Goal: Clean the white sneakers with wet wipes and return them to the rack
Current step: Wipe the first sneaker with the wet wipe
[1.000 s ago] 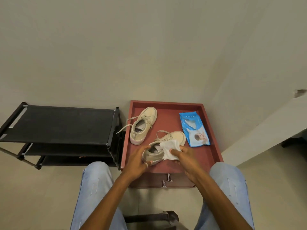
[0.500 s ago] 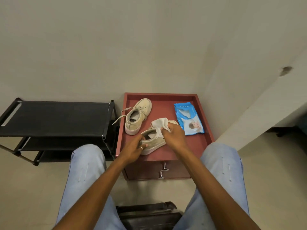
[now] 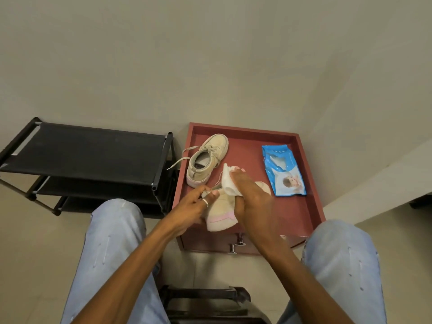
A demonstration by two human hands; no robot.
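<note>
Two white sneakers show on my feed, both over the red cabinet top [image 3: 301, 206]. My left hand [image 3: 189, 209], a ring on one finger, curls round the near sneaker [image 3: 219, 213] at its collar. My right hand [image 3: 252, 202] grips a bunched wet wipe [image 3: 228, 181] and presses it against that shoe's upper. The held shoe's long axis runs away from me: its pink-trimmed heel faces the camera at the cabinet's front edge, and its toe points toward the far right, mostly hidden behind my right hand. The second sneaker [image 3: 208, 160] sits flat on the cabinet top further back, toe toward the wall, with laces trailing over the left rim. A blue wipes pack [image 3: 284, 170] lies to the right and carries a baby's picture; its lettering is too small for me to read, and I see no brand on the shoes. The black shoe rack [image 3: 88, 150] stands just left of the cabinet.
</note>
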